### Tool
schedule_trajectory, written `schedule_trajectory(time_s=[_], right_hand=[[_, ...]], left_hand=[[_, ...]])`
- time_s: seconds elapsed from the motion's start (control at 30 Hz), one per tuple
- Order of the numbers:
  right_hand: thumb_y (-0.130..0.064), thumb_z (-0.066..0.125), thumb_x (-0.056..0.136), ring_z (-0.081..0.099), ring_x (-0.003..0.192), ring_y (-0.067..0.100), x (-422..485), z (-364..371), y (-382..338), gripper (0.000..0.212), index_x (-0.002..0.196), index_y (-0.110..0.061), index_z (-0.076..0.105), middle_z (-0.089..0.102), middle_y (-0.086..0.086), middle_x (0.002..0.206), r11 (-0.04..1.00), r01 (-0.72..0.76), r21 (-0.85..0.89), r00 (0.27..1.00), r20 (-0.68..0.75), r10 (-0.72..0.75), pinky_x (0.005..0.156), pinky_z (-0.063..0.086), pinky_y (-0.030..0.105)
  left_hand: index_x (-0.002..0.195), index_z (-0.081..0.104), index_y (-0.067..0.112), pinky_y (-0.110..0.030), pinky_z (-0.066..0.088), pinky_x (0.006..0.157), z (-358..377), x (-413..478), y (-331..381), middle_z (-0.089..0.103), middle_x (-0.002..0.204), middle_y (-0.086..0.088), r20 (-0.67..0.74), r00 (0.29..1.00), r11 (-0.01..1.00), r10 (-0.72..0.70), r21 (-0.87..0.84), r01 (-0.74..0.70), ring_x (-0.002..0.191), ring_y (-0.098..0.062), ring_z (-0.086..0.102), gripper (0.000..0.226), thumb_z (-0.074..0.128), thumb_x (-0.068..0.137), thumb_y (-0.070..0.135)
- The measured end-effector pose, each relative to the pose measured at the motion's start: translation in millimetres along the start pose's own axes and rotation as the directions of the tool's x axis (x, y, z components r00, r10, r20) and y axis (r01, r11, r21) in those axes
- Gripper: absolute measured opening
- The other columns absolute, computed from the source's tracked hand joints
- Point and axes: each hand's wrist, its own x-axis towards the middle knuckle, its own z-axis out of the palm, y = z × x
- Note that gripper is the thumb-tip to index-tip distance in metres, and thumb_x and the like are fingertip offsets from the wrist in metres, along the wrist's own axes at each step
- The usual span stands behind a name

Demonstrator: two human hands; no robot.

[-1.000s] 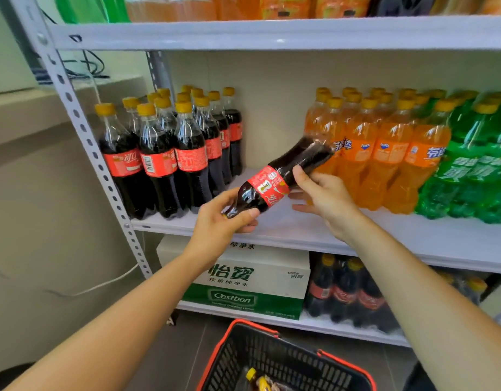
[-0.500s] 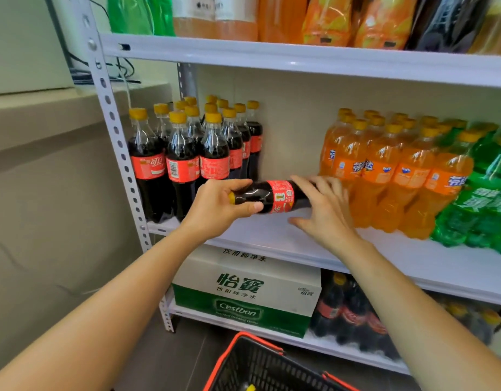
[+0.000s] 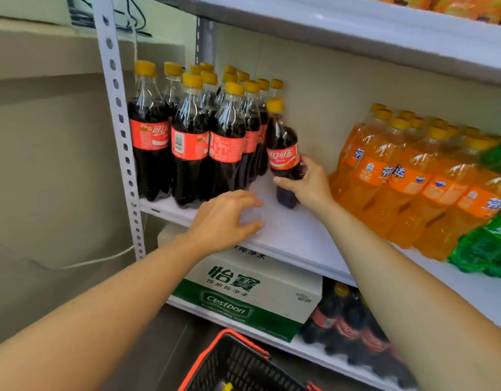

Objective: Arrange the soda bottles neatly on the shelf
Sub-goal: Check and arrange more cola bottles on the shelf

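Observation:
A cola bottle (image 3: 283, 153) with a yellow cap and red label stands upright on the white middle shelf (image 3: 294, 235), just right of a packed group of cola bottles (image 3: 187, 136). My right hand (image 3: 305, 184) wraps around its lower half. My left hand (image 3: 226, 218) hovers over the shelf's front edge with fingers spread and nothing in it. Orange soda bottles (image 3: 399, 173) stand in rows further right, with green soda bottles (image 3: 489, 238) beyond them.
A perforated grey upright (image 3: 116, 114) frames the shelf's left side. Below sit a white-and-green water carton (image 3: 243, 289) and more cola bottles (image 3: 348, 323). A black basket with red rim (image 3: 238, 365) is on the floor. The upper shelf (image 3: 356, 32) hangs overhead.
The cola bottle went from lying sideways in both hands to standing upright on the shelf beside the cola group. My left hand let go and dropped toward the shelf edge.

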Motion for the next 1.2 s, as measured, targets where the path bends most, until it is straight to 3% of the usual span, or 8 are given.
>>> schedule_trajectory(time_s=[0.13,0.43,0.57,0.8,0.93,1.03,1.13,1.2], right_hand=[[-0.010,0.086,0.077,0.063,0.096,0.017,36,19,16,0.049,0.119,-0.007,0.061,0.067,0.005,0.106,0.995,-0.081,0.062,0.994,-0.067,0.085,0.078,0.048,0.015],[-0.016,0.086,0.078,0.068,0.109,0.023,93,42,52,0.053,0.124,-0.008,0.060,0.070,0.010,0.119,0.985,-0.088,0.151,0.981,-0.158,0.112,0.097,0.054,0.036],[-0.025,0.088,0.075,0.069,0.107,0.020,105,47,57,0.055,0.122,-0.011,0.063,0.072,0.006,0.119,0.987,-0.118,0.107,0.965,-0.221,0.139,0.095,0.054,0.032],[-0.031,0.090,0.072,0.068,0.105,0.018,107,45,55,0.059,0.120,-0.013,0.063,0.072,0.004,0.119,0.989,-0.144,0.046,0.960,-0.235,0.150,0.097,0.055,0.037],[-0.027,0.089,0.075,0.066,0.113,0.023,102,41,54,0.063,0.127,-0.010,0.058,0.069,0.008,0.126,0.985,-0.167,0.031,0.970,-0.171,0.170,0.101,0.053,0.041],[-0.020,0.088,0.077,0.059,0.124,0.023,86,33,45,0.074,0.138,-0.007,0.050,0.060,0.010,0.139,0.979,-0.200,0.049,0.979,-0.039,0.202,0.105,0.049,0.039],[-0.018,0.087,0.077,0.052,0.124,0.020,46,13,26,0.087,0.150,-0.008,0.039,0.052,0.012,0.147,0.992,-0.119,-0.050,0.993,0.005,0.119,0.101,0.045,0.033],[-0.015,0.085,0.078,0.056,0.113,0.016,8,-7,14,0.079,0.147,-0.009,0.046,0.059,0.011,0.138,0.988,0.004,-0.153,0.999,-0.049,-0.011,0.097,0.049,0.034]], left_hand=[[0.125,0.072,0.038,-0.032,0.041,0.103,16,-6,-15,0.059,0.145,0.012,0.128,0.990,0.997,0.066,0.033,-0.070,0.132,-0.015,0.051,0.045,0.068,0.087,0.063],[0.121,0.074,0.041,-0.034,0.044,0.099,27,-10,-26,0.064,0.137,0.018,0.031,0.995,0.995,0.096,-0.019,-0.096,0.127,-0.010,0.052,0.044,0.071,0.084,0.065],[0.119,0.075,0.041,-0.028,0.040,0.094,26,-10,-24,0.065,0.135,0.018,0.016,0.996,0.996,0.087,-0.028,-0.086,0.126,-0.008,0.052,0.043,0.072,0.083,0.064],[0.120,0.074,0.039,-0.036,0.044,0.103,20,-10,-18,0.064,0.136,0.017,0.050,0.998,0.998,0.047,-0.042,-0.045,0.128,-0.010,0.051,0.044,0.075,0.083,0.061],[0.120,0.074,0.039,-0.037,0.044,0.104,19,-10,-16,0.064,0.137,0.016,0.068,0.997,0.998,0.030,-0.055,-0.027,0.127,-0.011,0.052,0.043,0.076,0.083,0.059],[0.119,0.075,0.038,-0.036,0.044,0.104,17,-9,-13,0.064,0.137,0.015,0.090,0.996,0.999,0.008,-0.047,-0.003,0.128,-0.012,0.052,0.042,0.077,0.082,0.057],[0.112,0.076,0.039,-0.033,0.046,0.097,17,-4,-3,0.068,0.130,0.018,0.098,0.993,0.998,-0.066,-0.018,0.068,0.124,-0.010,0.054,0.035,0.078,0.081,0.054],[0.105,0.077,0.037,-0.030,0.048,0.087,19,2,7,0.073,0.117,0.017,0.063,0.986,0.988,-0.154,-0.004,0.154,0.114,-0.011,0.062,0.030,0.072,0.081,0.055]])
